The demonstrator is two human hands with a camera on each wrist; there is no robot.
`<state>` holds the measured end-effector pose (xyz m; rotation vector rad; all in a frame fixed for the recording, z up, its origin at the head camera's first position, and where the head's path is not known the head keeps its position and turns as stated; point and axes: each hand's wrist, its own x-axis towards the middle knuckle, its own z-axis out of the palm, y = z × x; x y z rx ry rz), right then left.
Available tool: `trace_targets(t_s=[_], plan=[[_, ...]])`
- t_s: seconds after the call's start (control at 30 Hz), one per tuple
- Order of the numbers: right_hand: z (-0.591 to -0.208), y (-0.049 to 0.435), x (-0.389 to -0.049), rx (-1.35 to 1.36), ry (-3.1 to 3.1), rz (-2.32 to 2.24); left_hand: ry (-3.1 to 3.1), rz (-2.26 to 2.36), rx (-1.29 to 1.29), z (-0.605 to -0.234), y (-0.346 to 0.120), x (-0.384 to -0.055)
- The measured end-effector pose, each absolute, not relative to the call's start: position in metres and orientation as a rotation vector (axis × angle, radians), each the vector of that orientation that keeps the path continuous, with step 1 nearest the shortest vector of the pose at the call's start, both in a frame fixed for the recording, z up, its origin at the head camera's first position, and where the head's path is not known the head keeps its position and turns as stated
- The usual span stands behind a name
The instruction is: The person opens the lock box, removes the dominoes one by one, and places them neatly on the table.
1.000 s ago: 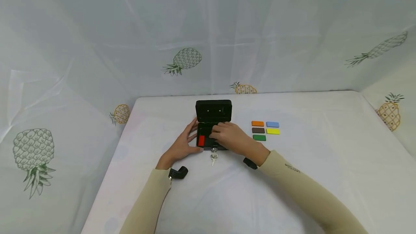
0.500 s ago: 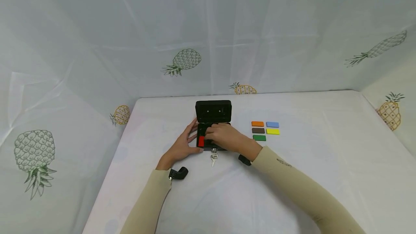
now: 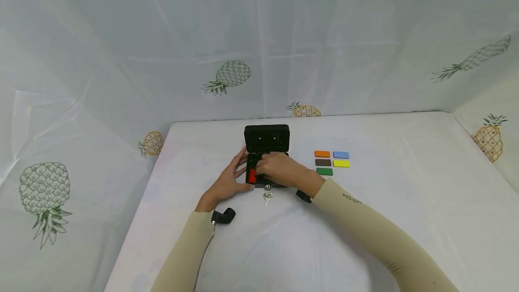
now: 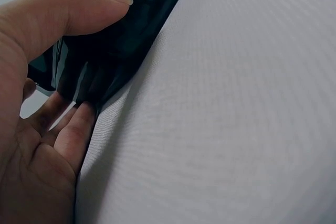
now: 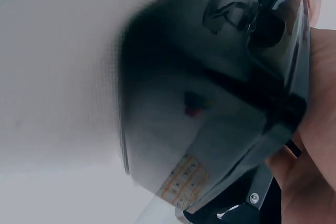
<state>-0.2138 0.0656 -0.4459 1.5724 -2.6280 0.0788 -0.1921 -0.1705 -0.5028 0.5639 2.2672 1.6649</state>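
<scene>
A small black cash box (image 3: 266, 138) stands on the table with its lid raised. My left hand (image 3: 228, 184) grips its left side, thumb (image 4: 100, 11) across the front wall and fingers behind the side wall. Inside, at the left front, lies a red block (image 3: 252, 175). My right hand (image 3: 281, 169) reaches into the box from the right, fingers bent down close beside the red block. Its fingertips are hidden, and I cannot tell what they hold. A key ring with keys (image 3: 267, 197) hangs from the lock on the front.
Right of the box lie flat blocks in two columns: orange (image 3: 322, 153), dark brown (image 3: 323, 162) and green (image 3: 324, 171), then blue (image 3: 341, 154) and yellow (image 3: 341, 163). A white cloth (image 3: 259, 247) covers the table; a pineapple-print curtain (image 3: 344, 35) hangs behind.
My right hand has moved left inside the box, up to the red block, then stayed nearly still. The left hand keeps its place on the box.
</scene>
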Motion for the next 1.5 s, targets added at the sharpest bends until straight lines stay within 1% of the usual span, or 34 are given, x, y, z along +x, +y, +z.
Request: trace_targets(t_s=[0.2,0.43,0.63,0.97,1.13,1.5], plan=[[-0.444,0.07,-0.212,1.549,-2.598,0.073,2.277,1.658,0.559,-0.502,-0.171,-0.191],[-0.449,0.068,-0.216,1.598,-2.614,0.286,2.265,1.673,0.579,-0.504,-0.172,-0.192],[-0.449,0.061,-0.219,1.615,-2.658,0.353,2.265,1.677,0.582,-0.505,-0.172,-0.191],[-0.452,0.067,-0.218,1.489,-2.675,0.186,2.271,1.677,0.582,-0.503,-0.17,-0.189],[-0.451,0.075,-0.217,1.406,-2.722,0.202,2.275,1.667,0.588,-0.502,-0.17,-0.19],[-0.451,0.069,-0.216,1.415,-2.724,0.102,2.269,1.665,0.569,-0.503,-0.171,-0.191]])
